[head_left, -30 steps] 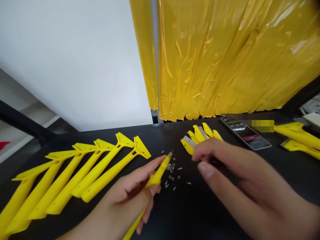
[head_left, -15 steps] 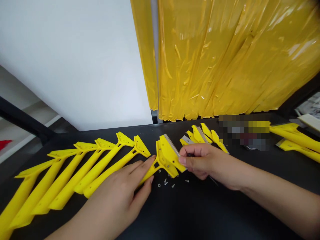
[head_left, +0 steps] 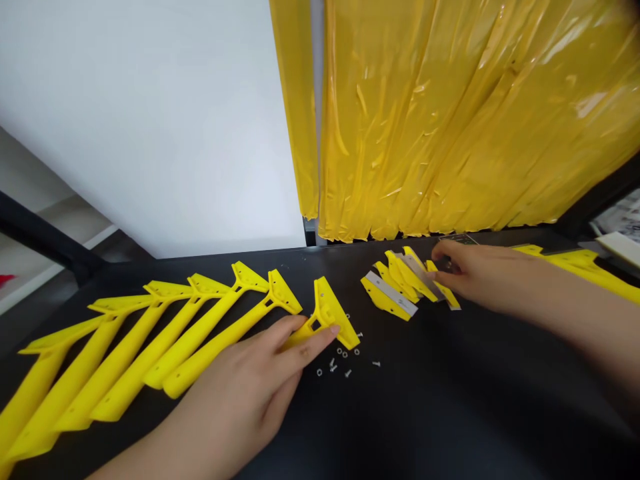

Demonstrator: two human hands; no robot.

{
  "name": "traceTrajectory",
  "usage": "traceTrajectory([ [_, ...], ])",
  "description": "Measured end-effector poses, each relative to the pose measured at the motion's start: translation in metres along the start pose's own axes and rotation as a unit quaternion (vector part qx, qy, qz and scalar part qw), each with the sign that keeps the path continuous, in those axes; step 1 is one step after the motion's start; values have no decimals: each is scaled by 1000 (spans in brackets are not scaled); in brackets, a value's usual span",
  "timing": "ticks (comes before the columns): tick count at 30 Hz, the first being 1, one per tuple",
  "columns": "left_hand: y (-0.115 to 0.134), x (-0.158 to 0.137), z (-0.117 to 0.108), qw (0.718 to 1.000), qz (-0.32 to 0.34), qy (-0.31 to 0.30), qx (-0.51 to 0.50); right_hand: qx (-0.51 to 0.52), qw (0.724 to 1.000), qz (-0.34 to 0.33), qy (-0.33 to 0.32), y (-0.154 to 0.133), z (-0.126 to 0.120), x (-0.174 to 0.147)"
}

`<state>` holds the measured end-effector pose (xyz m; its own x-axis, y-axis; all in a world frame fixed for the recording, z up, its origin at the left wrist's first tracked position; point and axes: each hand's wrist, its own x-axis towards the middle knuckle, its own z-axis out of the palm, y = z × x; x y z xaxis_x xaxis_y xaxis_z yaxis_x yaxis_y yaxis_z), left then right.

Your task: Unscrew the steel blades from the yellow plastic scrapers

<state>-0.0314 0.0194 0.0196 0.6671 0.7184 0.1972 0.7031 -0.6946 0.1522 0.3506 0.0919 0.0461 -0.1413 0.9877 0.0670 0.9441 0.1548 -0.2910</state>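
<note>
My left hand [head_left: 260, 380] grips a yellow scraper handle [head_left: 345, 320], with the index finger stretched along its wide head. Whether a plate sits in that head I cannot make out. Just right of the head lie several small nuts [head_left: 345, 355] and screws [head_left: 349, 373]. My right hand [head_left: 467, 267] reaches to the back right, thumb and index finger curved and apart, with no held thing clearly visible between them. Next to its fingertips is a loose group of yellow plates [head_left: 397, 270], some with a grey metal blade [head_left: 393, 293]; the hand partly covers the area behind.
Several yellow scraper handles [head_left: 200, 350] lie in a slanted row on the black table [head_left: 430, 413] at left. More yellow scrapers [head_left: 580, 263] lie at far right, partly behind the right arm. A white panel [head_left: 150, 133] and yellow plastic sheeting [head_left: 440, 120] stand behind.
My right hand has moved away from the handle to the back right; the bladed yellow plate no longer shows in its fingers. My left index finger has shifted onto the handle's head.
</note>
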Motion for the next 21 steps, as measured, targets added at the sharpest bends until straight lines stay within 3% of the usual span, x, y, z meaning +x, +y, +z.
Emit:
traceTrajectory([
  [2,1,0,0,1000,8,-1,-1,-13,999,-28,43,-24,6,-9],
  [8,2,2,2,1000,18,-13,-2,33,971,-237,19,-88,38,-39],
  [13,2,0,2,998,32,-46,2,-21,949,-315,11,-92,49,-39],
  [21,6,2,-2,998,32,-48,-38,-94,938,-333,18,-91,52,-37],
])
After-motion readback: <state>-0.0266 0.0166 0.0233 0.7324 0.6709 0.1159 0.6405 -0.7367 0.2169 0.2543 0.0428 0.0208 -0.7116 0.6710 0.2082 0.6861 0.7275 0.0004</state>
